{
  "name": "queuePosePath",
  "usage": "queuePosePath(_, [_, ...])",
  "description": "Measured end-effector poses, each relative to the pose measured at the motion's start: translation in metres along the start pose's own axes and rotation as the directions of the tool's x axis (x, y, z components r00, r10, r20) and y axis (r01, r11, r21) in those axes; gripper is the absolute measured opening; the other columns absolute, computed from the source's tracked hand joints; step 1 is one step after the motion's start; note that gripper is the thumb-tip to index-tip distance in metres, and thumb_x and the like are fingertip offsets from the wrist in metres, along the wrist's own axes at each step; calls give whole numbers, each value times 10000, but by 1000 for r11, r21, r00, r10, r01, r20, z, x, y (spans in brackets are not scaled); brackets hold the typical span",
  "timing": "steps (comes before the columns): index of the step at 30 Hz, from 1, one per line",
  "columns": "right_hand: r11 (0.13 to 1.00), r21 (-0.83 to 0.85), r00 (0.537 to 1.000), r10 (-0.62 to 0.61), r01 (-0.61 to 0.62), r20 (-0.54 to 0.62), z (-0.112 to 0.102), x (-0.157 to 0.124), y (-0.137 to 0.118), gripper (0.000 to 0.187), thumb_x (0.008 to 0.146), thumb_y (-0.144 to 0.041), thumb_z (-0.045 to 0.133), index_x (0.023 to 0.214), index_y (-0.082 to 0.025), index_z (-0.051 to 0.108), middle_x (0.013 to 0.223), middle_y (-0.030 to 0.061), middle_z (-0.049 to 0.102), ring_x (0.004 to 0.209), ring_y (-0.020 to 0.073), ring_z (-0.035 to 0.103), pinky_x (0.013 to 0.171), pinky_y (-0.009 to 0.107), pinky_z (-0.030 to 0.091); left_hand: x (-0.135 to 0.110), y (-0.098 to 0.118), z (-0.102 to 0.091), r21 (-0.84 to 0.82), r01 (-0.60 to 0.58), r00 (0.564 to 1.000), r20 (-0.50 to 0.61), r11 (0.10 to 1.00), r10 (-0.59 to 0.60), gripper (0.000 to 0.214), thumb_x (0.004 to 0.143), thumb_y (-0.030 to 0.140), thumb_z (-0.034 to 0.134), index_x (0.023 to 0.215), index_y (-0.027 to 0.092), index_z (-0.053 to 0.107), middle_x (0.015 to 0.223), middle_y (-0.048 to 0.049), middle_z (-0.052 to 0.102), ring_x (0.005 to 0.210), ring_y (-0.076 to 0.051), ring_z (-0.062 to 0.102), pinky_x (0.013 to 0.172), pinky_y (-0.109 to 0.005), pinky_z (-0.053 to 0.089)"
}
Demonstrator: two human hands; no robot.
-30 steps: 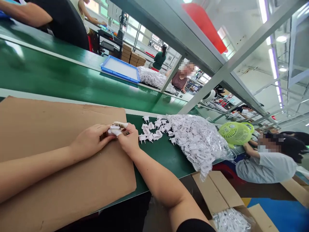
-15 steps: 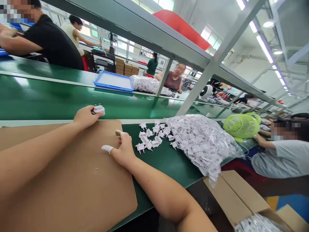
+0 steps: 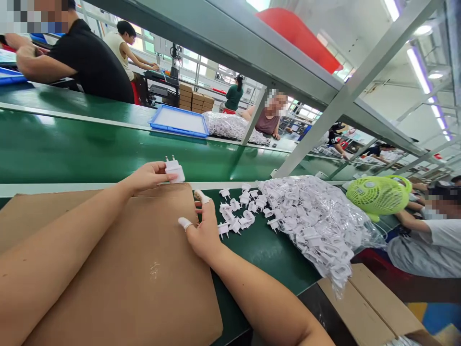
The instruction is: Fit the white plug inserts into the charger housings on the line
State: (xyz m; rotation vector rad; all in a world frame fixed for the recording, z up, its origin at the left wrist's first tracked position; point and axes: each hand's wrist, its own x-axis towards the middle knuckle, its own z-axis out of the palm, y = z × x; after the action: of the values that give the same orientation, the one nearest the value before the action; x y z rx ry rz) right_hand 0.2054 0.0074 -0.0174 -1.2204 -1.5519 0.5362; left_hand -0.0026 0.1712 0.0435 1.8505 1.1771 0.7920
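My left hand (image 3: pixel 146 177) pinches a white two-pin plug adapter (image 3: pixel 174 170) above the far edge of a brown cardboard sheet (image 3: pixel 118 269), close to the green conveyor belt (image 3: pixel 72 149). My right hand (image 3: pixel 203 228) rests at the cardboard's right edge with fingers spread and white finger cots on thumb and forefinger, holding nothing. Just to its right lie several loose white plug parts (image 3: pixel 239 211), and beyond them a clear bag full of white plug parts (image 3: pixel 317 226).
A blue tray (image 3: pixel 179 121) and another bag of parts (image 3: pixel 230 126) sit across the belt, where other people work. A green fan (image 3: pixel 378 194) stands right, beside a seated person. An open cardboard box (image 3: pixel 374 307) is below right. Metal shelf struts (image 3: pixel 317 125) cross overhead.
My hands were together on the adapter; the left hand has carried it away toward the belt. The right hand let go and now rests spread by the loose parts.
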Motion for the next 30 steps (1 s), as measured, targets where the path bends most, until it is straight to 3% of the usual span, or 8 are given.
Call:
queuePosePath(3, [982, -70, 983, -180, 178, -29, -16, 8, -3, 987, 843, -220, 799, 1699, -300, 315, 1614, 161, 494, 1460, 320, 544, 1202, 528, 527, -10, 32, 17, -229, -5, 908, 406, 974, 100, 643, 752, 668, 891, 1163, 186, 781, 1182, -138, 794, 1072, -306, 753, 914, -375, 629])
queuePosePath(7, [937, -144, 941, -331, 318, -75, -34, 19, -7, 622, 918, -199, 718, 1514, -308, 576, 1465, 120, 644, 1403, 280, 613, 1219, 496, 519, -20, 55, 35, -300, 37, 771, 615, 953, 163, 516, 816, 572, 891, 1164, 206, 787, 1219, -134, 785, 1138, -321, 749, 1005, -424, 623])
queuePosePath(10, [963, -73, 947, -269, 259, -177, -42, 27, -8, 496, 890, -252, 779, 1373, -274, 672, 1314, 108, 720, 1247, 266, 704, 1118, 456, 595, -24, 63, 44, -325, 13, 818, 548, 946, 177, 568, 835, 556, 882, 1243, 192, 728, 1223, -142, 772, 1089, -295, 757, 994, -442, 631])
queuePosePath(12, [987, 59, 960, -132, 151, -248, -46, 33, -9, 553, 828, -293, 846, 1349, -251, 668, 1312, 110, 735, 1190, 264, 737, 1056, 440, 630, -26, 66, 49, -365, -42, 879, 429, 930, 208, 678, 799, 508, 925, 1341, 206, 651, 1266, -147, 751, 1075, -274, 760, 980, -434, 642])
queuePosePath(14, [978, 198, 959, -12, 70, -283, -51, 38, -12, 609, 779, -310, 880, 1340, -239, 653, 1343, 114, 745, 1176, 267, 757, 1033, 436, 643, -28, 69, 55, -400, -115, 892, 361, 909, 272, 765, 790, 462, 945, 1426, 237, 584, 1340, -155, 724, 1116, -273, 759, 997, -428, 645])
queuePosePath(19, [952, 300, 959, 32, 56, -282, -62, 44, -19, 664, 732, -382, 919, 1321, -227, 656, 1361, 123, 760, 1191, 281, 762, 1048, 451, 640, -30, 70, 65, -405, -213, 864, 346, 889, 365, 755, 853, 487, 907, 1507, 280, 593, 1453, -152, 682, 1196, -318, 742, 1035, -447, 644])
queuePosePath(23, [931, 357, 968, 16, 77, -250, -65, 43, -29, 679, 709, -403, 945, 1306, -235, 666, 1345, 119, 774, 1180, 292, 772, 1041, 467, 650, -32, 78, 59, -337, -366, 866, 217, 868, 450, 718, 777, 490, 969, 1415, 307, 695, 1450, -106, 687, 1215, -319, 723, 1081, -460, 628])
queuePosePath(30, [921, 210, 907, -246, 329, -342, -79, 2, -73, 641, 748, -314, 941, 1338, -332, 690, 1300, 105, 753, 1181, 324, 756, 1016, 482, 650, -82, 124, 25, -35, -679, 727, 105, 733, 678, 596, 699, 622, 980, 1260, 550, 792, 1165, 1, 791, 1013, -299, 755, 920, -405, 659])
